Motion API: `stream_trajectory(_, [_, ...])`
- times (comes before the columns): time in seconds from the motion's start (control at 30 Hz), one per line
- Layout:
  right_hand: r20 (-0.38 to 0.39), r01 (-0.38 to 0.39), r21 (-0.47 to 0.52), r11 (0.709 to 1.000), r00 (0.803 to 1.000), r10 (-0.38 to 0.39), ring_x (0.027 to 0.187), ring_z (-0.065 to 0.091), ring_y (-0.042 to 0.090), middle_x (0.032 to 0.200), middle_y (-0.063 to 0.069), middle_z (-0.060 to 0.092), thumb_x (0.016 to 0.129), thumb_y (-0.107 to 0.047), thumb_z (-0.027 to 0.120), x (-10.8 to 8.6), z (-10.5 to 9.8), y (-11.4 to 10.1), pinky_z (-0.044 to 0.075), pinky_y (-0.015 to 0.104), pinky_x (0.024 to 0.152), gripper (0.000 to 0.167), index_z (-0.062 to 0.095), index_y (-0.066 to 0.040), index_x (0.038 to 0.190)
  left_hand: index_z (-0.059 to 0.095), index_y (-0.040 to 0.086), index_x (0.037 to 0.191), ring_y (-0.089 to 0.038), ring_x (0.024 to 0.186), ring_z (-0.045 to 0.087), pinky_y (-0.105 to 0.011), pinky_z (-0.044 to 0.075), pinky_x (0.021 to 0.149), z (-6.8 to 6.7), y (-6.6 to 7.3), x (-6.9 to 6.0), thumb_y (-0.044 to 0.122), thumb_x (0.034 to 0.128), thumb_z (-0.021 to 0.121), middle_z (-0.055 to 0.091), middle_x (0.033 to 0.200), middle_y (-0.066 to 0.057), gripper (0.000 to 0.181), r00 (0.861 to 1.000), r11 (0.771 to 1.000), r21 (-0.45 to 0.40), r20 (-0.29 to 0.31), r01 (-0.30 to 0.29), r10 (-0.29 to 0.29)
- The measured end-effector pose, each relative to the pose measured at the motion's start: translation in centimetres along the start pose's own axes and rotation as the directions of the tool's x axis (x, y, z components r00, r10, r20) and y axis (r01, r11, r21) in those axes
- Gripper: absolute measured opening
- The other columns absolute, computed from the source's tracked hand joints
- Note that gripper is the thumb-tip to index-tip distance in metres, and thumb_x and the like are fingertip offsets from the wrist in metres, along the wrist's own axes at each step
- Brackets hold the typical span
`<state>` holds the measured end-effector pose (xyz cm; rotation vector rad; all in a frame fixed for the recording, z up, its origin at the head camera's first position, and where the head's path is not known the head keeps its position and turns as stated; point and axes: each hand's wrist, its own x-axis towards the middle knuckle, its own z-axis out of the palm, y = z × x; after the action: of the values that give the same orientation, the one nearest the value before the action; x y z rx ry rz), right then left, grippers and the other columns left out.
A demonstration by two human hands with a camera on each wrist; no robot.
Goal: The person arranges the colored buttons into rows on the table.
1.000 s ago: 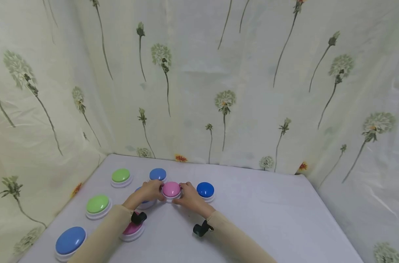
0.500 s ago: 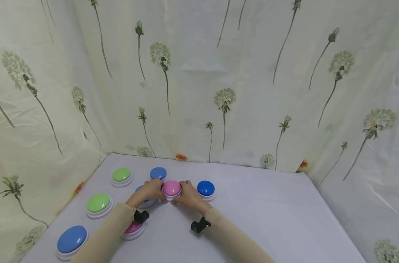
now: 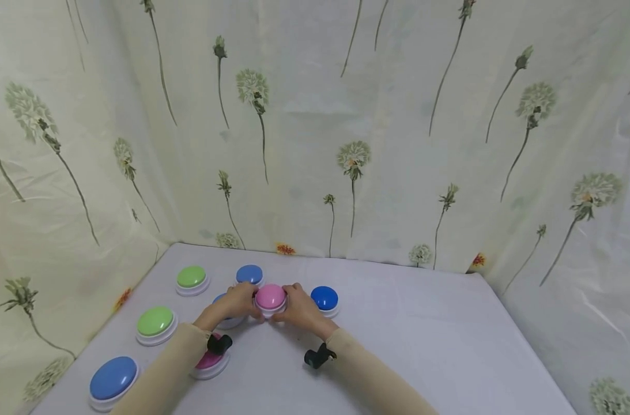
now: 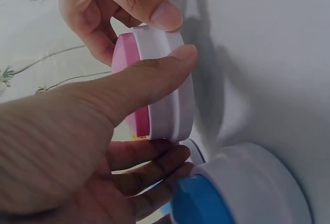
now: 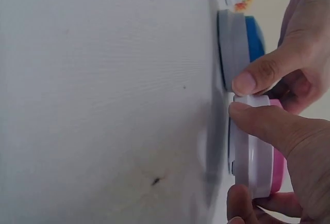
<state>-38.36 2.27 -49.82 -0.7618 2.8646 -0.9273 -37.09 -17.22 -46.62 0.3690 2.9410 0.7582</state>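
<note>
In the head view a round pink push button [image 3: 270, 296] with a white base sits between both hands. My left hand [image 3: 239, 301] grips its left side, and my right hand [image 3: 302, 311] grips the right. Both wrist views show thumbs pressed on the white base [image 4: 175, 103], with fingers curled around its rim. The base [image 5: 259, 147] looks slightly off the table, a shadow showing behind it. Partly hidden by my left hand is a blue button [image 3: 230, 323]. A darker blue button [image 3: 324, 298] stands just right of my right hand.
Another blue button [image 3: 249, 274] stands behind my left hand. Leftward are two green buttons [image 3: 192, 276] and a large blue button [image 3: 113, 377]. My left sleeve partly covers a magenta button [image 3: 209, 361]. Flower-printed cloth [image 3: 304, 127] encloses the white table [image 3: 429, 340].
</note>
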Motion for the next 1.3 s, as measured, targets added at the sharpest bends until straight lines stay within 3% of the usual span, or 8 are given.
stream_trajectory(0.3, [-0.066,0.053,-0.035,0.998,0.996,-0.056,0.106,0.060,0.024,0.123,0.012,0.054,0.074,-0.044,0.081,-1.9,-2.5,-0.8,0.054,0.042,0.090,0.077,0.051,-0.005,0.133,0.063,-0.005,0.115,-0.030,0.107,0.060,-0.053,0.045,0.096,-0.9,1.8,-1.0,0.022,0.0640,0.088,0.063,0.112,-0.016,0.063,0.998,0.999,-0.017,-0.041,-0.046,0.045])
stream_trajectory(0.63, [-0.145,0.098,-0.110,0.989,0.983,-0.113,0.107,0.061,0.020,0.121,0.007,0.055,0.071,-0.047,0.082,-5.8,-5.5,0.6,0.055,0.040,0.088,0.076,0.053,-0.009,0.130,0.062,-0.004,0.108,-0.025,0.100,0.059,-0.044,0.052,0.090,-0.1,6.1,-2.4,0.021,0.0625,0.090,0.060,0.105,-0.012,0.059,0.989,0.984,-0.118,-0.082,-0.135,0.126])
stream_trajectory(0.87, [-0.183,0.101,-0.140,0.985,0.975,-0.126,0.106,0.062,0.019,0.123,0.005,0.055,0.071,-0.046,0.083,-8.7,-7.3,1.2,0.056,0.039,0.085,0.076,0.052,-0.012,0.131,0.060,-0.002,0.110,-0.022,0.094,0.058,-0.042,0.054,0.085,0.9,9.2,-3.6,0.022,0.0624,0.090,0.060,0.101,-0.011,0.062,0.981,0.983,-0.087,-0.118,-0.162,0.151])
stream_trajectory(1.0, [-0.198,0.089,-0.171,0.981,0.973,-0.122,0.092,0.062,0.014,0.122,0.005,0.055,0.069,-0.046,0.084,-10.6,-8.2,1.6,0.057,0.030,0.076,0.077,0.053,-0.012,0.131,0.059,-0.001,0.112,-0.022,0.095,0.058,-0.043,0.054,0.086,1.6,10.9,-4.3,0.022,0.0634,0.090,0.059,0.103,-0.011,0.062,0.982,0.981,-0.104,-0.111,-0.162,0.150])
stream_trajectory(1.13, [-0.189,0.062,-0.220,0.974,0.976,-0.104,0.078,0.056,0.007,0.120,0.004,0.056,0.067,-0.049,0.084,-12.3,-8.7,2.3,0.052,0.020,0.065,0.079,0.054,-0.010,0.129,0.063,0.000,0.110,-0.021,0.090,0.059,-0.042,0.056,0.080,3.0,12.5,-4.9,0.026,0.0622,0.091,0.063,0.098,-0.010,0.061,0.978,0.984,-0.032,-0.123,-0.174,0.169])
stream_trajectory(1.3, [-0.190,0.038,-0.230,0.973,0.978,-0.083,0.073,0.055,0.005,0.119,0.003,0.057,0.066,-0.050,0.084,-14.1,-8.9,3.2,0.049,0.019,0.061,0.079,0.055,-0.011,0.129,0.067,0.002,0.106,-0.019,0.083,0.059,-0.037,0.055,0.072,4.6,14.1,-5.4,0.025,0.0591,0.092,0.067,0.092,-0.008,0.058,0.970,0.981,0.032,-0.147,-0.191,0.193])
